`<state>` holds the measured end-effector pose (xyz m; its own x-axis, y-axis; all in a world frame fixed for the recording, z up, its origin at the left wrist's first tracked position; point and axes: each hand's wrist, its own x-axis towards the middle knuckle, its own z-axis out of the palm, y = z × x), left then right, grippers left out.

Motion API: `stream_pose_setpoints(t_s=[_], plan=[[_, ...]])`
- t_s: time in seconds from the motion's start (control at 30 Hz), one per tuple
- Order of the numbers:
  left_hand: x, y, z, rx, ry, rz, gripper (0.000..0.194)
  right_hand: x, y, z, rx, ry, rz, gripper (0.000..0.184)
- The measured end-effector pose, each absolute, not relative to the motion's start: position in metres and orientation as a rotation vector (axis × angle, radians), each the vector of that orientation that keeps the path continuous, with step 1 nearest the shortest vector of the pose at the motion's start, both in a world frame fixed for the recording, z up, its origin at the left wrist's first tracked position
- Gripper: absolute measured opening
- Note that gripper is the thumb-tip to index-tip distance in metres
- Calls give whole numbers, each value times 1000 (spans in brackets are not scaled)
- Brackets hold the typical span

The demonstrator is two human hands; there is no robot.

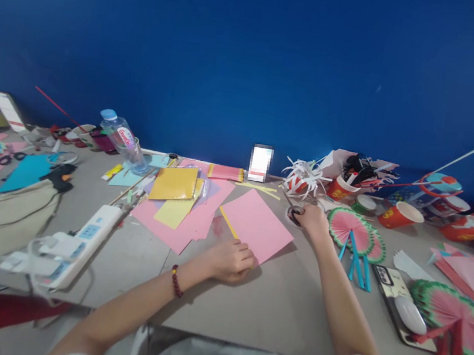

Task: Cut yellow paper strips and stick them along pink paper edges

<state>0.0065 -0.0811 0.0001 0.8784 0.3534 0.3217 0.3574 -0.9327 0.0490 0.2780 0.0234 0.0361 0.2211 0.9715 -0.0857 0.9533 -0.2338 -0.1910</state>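
A pink paper sheet [257,222] lies at an angle on the desk in front of me, with a narrow yellow strip [228,221] along its left edge. My left hand [232,261] rests on that edge near the closest corner, fingers curled and pressed down over paper and strip. What lies under the fingers is hidden. To the right of the sheet, my right hand [313,221] reaches forward, its fingers closed on a dark, ring-shaped thing [293,214] on the desk. Its exact kind is hard to make out.
More pink sheets and a yellow paper pack [174,184] lie left of centre. Nearby are a power strip [92,239] and a leaning water bottle [124,143]. On the right are paper fans [350,230], red cups [400,215], and a white mouse [409,315] on a phone.
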Motion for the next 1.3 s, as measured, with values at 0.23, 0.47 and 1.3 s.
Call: stream_pose_setpoints(t_s=[0.23, 0.47, 1.3], plan=[[-10, -56, 10, -2501, -1799, -578, 21, 287, 25, 32, -2254, -1867, 492, 19], [-14, -62, 3, -2512, -1828, -532, 37, 280, 21, 36, -2140, -2026, 363, 14], [-8, -73, -7, -2771, -1583, -602, 53, 215, 44, 35, -1733, -2341, 507, 21]])
